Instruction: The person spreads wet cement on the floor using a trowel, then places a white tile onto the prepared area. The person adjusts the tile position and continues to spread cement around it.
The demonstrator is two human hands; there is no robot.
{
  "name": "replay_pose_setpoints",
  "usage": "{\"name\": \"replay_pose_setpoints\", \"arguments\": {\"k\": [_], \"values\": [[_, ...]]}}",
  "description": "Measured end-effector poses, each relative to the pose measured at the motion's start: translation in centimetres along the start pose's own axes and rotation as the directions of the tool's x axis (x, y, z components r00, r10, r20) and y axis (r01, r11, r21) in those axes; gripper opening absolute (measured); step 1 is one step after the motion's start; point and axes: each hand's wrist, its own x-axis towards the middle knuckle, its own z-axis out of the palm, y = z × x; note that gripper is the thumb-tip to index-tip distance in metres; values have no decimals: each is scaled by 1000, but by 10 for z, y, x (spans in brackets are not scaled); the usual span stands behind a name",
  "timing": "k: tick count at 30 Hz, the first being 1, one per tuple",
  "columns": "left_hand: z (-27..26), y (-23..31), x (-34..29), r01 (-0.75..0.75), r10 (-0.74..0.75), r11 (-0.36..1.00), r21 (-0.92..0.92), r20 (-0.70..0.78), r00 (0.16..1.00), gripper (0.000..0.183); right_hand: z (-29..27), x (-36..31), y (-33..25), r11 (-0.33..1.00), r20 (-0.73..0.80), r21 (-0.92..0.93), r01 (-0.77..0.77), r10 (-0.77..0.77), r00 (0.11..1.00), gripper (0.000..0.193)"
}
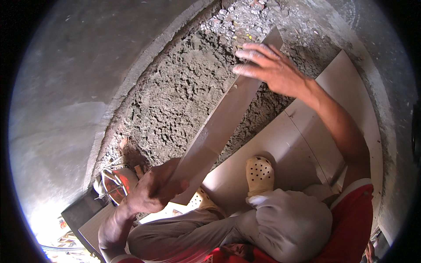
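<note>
A long, flat grey screed bar [221, 120] slants across the middle, from lower left to upper right. My left hand [153, 188] is closed round its near end. Close to the far end is my right hand [274, 72], its fingers stretched out and spread across the bar; whether the palm presses on it I cannot tell. Beneath and left of the bar lies a bed of rough, wet grey mortar [175, 94], its surface pitted with small holes.
Large pale tiles [302, 136] lie right of the mortar, with my yellow clog [259, 173] on them. Grey walls [70, 87] curve round both sides. Rubble [258, 19] covers the far end. An orange-red object with cord [120, 182] sits beside my left hand.
</note>
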Motion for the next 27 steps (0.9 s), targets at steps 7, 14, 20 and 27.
{"name": "replay_pose_setpoints", "arguments": {"k": [7, 14, 20, 27], "values": [[-7, -2, -7, 48, -49, 999, 16, 36, 998, 43, 20, -20, 134, 955, 100, -244, -168, 197, 975, 76], [-11, -3, -10, 105, -107, 994, 32, 65, 992, 41, 45, -53, 231, 570, 112, -581, -581, 763, 637, 49], [-18, -5, -15, 85, -80, 994, -61, 76, 994, 41, -11, -38, 269, 606, 135, -158, -780, 795, 591, 38], [0, -19, -14, 64, -48, 929, -364, 54, 997, 53, 10, -44, 208, 691, 367, -205, -694, 711, 600, 65]]}}
